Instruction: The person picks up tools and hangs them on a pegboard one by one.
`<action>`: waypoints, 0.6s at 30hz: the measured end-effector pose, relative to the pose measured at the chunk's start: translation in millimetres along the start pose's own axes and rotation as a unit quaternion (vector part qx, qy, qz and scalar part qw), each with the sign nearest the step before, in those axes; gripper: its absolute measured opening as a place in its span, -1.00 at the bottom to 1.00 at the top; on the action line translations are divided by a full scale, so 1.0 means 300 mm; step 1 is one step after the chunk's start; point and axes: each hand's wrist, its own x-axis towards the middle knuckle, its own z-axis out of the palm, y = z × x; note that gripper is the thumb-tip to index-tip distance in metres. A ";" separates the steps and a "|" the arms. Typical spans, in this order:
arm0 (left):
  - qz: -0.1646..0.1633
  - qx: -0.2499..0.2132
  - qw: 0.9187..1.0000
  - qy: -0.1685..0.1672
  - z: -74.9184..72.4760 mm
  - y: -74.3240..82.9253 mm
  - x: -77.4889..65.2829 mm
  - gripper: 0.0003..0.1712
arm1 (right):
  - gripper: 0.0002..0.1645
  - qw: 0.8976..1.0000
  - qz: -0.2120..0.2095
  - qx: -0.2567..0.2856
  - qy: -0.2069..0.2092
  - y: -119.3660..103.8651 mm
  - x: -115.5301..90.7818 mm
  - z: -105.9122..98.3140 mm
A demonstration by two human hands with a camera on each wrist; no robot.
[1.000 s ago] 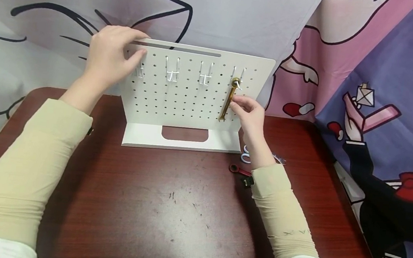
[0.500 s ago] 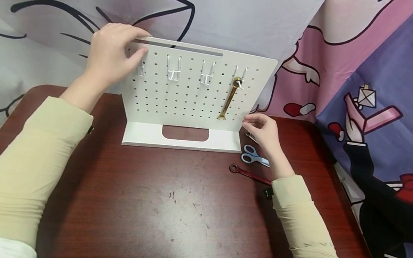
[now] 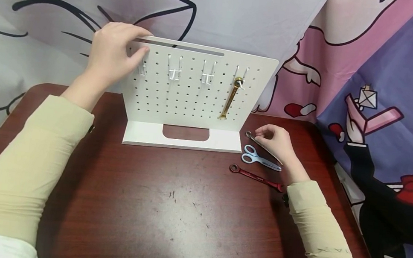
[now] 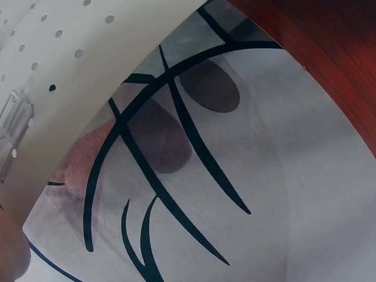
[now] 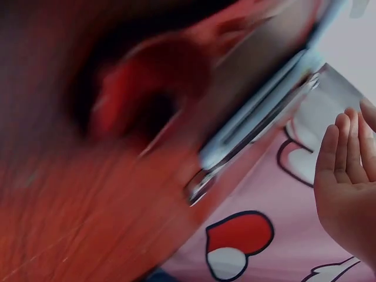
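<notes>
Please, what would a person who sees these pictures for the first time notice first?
Probably the white pegboard standing on the table, with a gold-coloured wrench hanging at its right side. Next, the left hand gripping its upper left corner. Then, right of the board, a silver wrench, blue scissors and a red wrench, near the right hand.

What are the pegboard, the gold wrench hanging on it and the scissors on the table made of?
Pegboard: probably painted metal, perhaps plastic; it looks smooth, evenly white and thin at its edges.
Gold combination wrench: likely metal with a gold-coloured finish, judging by its brassy sheen.
Scissors: even light-blue grips suggest plastic; the blades are probably metal, too small to judge their finish.
</notes>
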 end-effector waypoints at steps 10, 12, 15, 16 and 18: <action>0.002 0.000 1.000 0.001 0.000 -0.001 0.000 -0.69 | -0.79 0.998 0.008 -0.046 -0.032 0.069 -0.012 -0.018; 0.002 0.001 1.000 0.002 0.000 -0.001 0.000 -0.69 | -0.81 0.998 0.010 -0.053 -0.037 0.084 -0.009 -0.017; 0.002 0.003 1.000 0.001 0.000 -0.001 0.000 -0.69 | -0.81 0.997 0.011 -0.062 -0.045 0.105 -0.008 -0.018; 0.002 0.003 1.000 0.001 0.001 -0.001 0.000 -0.69 | -0.81 0.997 0.010 -0.064 -0.047 0.111 -0.008 -0.019; 0.003 0.004 1.000 0.000 0.001 -0.001 0.001 -0.69 | -0.80 0.996 0.011 -0.070 -0.052 0.122 -0.008 -0.019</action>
